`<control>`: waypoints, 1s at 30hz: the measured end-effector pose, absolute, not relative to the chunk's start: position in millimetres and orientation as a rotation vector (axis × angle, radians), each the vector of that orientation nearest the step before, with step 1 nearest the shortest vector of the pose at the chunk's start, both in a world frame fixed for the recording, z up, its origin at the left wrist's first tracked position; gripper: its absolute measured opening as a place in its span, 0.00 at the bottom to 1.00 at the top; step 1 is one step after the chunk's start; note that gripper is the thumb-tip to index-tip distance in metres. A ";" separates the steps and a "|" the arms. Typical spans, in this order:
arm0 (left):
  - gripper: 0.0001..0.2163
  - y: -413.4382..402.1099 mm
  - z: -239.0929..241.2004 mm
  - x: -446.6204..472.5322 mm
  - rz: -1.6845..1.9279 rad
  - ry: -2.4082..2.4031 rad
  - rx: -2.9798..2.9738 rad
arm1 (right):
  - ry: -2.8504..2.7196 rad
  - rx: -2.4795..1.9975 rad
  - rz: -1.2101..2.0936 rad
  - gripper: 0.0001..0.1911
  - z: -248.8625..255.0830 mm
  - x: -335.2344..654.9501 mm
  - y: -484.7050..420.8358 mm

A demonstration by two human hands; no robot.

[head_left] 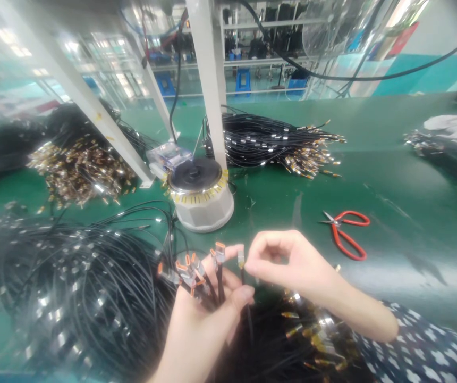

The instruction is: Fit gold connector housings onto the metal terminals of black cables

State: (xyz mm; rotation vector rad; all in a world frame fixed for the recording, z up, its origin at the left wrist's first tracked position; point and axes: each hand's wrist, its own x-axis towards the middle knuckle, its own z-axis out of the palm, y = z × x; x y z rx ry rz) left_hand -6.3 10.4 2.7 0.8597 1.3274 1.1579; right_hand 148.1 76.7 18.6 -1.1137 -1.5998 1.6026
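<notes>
My left hand point(212, 314) is closed round several black cables, whose metal connectors point(191, 274) with orange ends fan out above the fingers. Upright beside them stands one more cable connector point(240, 256), with a bit of yellow at its base. The thumb and forefinger of my right hand point(284, 260) pinch at that connector's side. Whether the left fingers also hold this cable is hard to make out. Behind the hands sits a white round dispenser point(204, 210) with a dark top and yellow tape pieces round its rim.
Red-handled scissors point(350, 231) lie on the green table point(404, 213) to the right. A large heap of black cables point(93, 298) covers the left. More cable bundles point(260, 138) lie behind, near a white post point(208, 80). Yellow-tipped cable ends point(312, 335) are below my right arm.
</notes>
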 end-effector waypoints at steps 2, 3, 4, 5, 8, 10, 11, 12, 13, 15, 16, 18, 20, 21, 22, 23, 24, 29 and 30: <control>0.22 10.8 2.4 -5.5 1.173 1.331 0.865 | -1.601 -1.117 1.607 0.07 19.2 148.1 77.2; 0.22 11.1 3.5 -5.2 1.160 1.333 0.864 | -1.601 -1.120 1.611 0.06 19.6 148.0 77.4; 0.22 11.5 5.5 -4.9 1.143 1.336 0.861 | -1.601 -1.124 1.614 0.06 19.9 147.7 77.6; 0.22 11.9 8.0 -4.8 1.127 1.339 0.857 | -1.602 -1.130 1.616 0.06 20.2 147.5 77.8; 0.22 12.9 15.3 -4.6 1.102 1.350 0.863 | -1.601 -1.160 1.617 0.06 20.5 146.5 78.2; 0.21 12.9 17.7 -4.7 1.107 1.351 0.868 | -1.588 -1.172 1.625 0.05 20.5 145.8 78.1; 0.21 12.6 17.8 -4.8 1.105 1.349 0.868 | -1.580 -1.173 1.631 0.05 20.6 145.4 77.9; 0.21 12.2 17.4 -5.0 1.101 1.345 0.866 | -1.571 -1.172 1.634 0.06 20.7 145.0 77.4; 0.21 11.7 16.6 -5.4 1.097 1.341 0.863 | -1.560 -1.172 1.632 0.06 20.9 144.5 76.8; 0.22 10.6 14.5 -6.2 1.085 1.319 0.867 | -1.547 -1.181 1.621 0.07 21.4 143.3 74.9; 0.22 10.1 13.3 -6.5 1.081 1.301 0.871 | -1.544 -1.185 1.614 0.07 21.6 142.6 73.7; 0.21 9.4 11.3 -6.3 1.092 1.276 0.874 | -1.552 -1.175 1.607 0.06 22.0 141.4 71.2; 0.19 9.4 9.8 -5.0 1.121 1.274 0.860 | -1.565 -1.146 1.593 0.06 22.2 140.9 68.9; 0.17 9.6 9.4 -4.2 1.141 1.278 0.847 | -1.567 -1.135 1.583 0.06 22.2 141.0 68.0; 0.15 9.9 9.3 -3.4 1.159 1.277 0.834 | -1.570 -1.130 1.577 0.07 22.1 141.3 67.4; 0.13 10.1 9.3 -2.8 1.170 1.270 0.823 | -1.573 -1.129 1.575 0.07 22.1 141.7 67.1; 0.12 10.2 9.6 -2.5 1.177 1.258 0.812 | -1.575 -1.132 1.577 0.08 22.0 142.2 67.0; 0.12 10.1 11.2 -6.4 1.132 1.201 0.752 | -1.589 -1.134 1.588 0.08 22.6 144.5 68.9; 0.12 10.3 11.1 -7.7 1.113 1.192 0.739 | -1.595 -1.132 1.583 0.07 23.0 144.8 69.3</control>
